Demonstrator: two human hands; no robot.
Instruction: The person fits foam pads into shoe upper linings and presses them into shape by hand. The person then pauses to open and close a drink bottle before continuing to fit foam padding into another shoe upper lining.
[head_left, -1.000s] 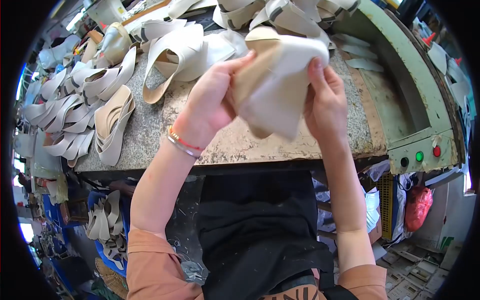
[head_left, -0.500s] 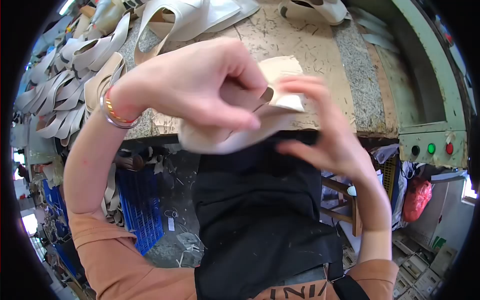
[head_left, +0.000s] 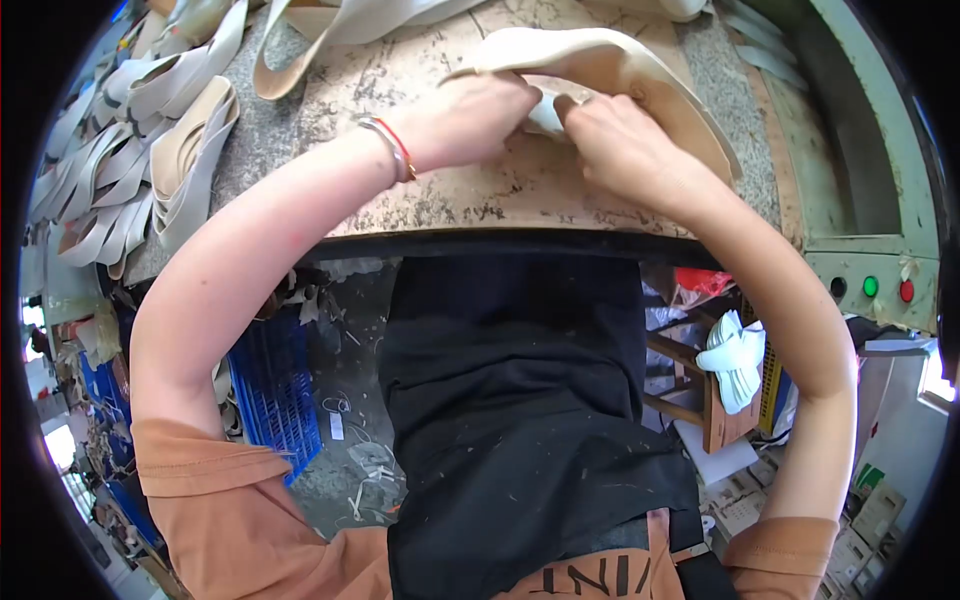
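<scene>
A curved piece with a white outer face and tan inner side arches over the worn tabletop, beyond both hands. My left hand, with a red string and a silver bracelet at the wrist, is closed at the near left edge of the piece. Close beside it, my right hand has its fingers curled in against the inner side of the piece. A small whitish part shows between the two hands. The fingertips are partly hidden, so the exact hold is hard to see.
Stacks of pale curved pieces lie at the left. Another pale piece rests at the back. A green machine frame with buttons stands at the right. Below are a blue crate and a wooden stool bearing white pieces.
Both hands have moved over the tabletop and closer together, with the piece now opened into an arch beyond them. The right hand, spread half a second ago, has its fingers curled.
</scene>
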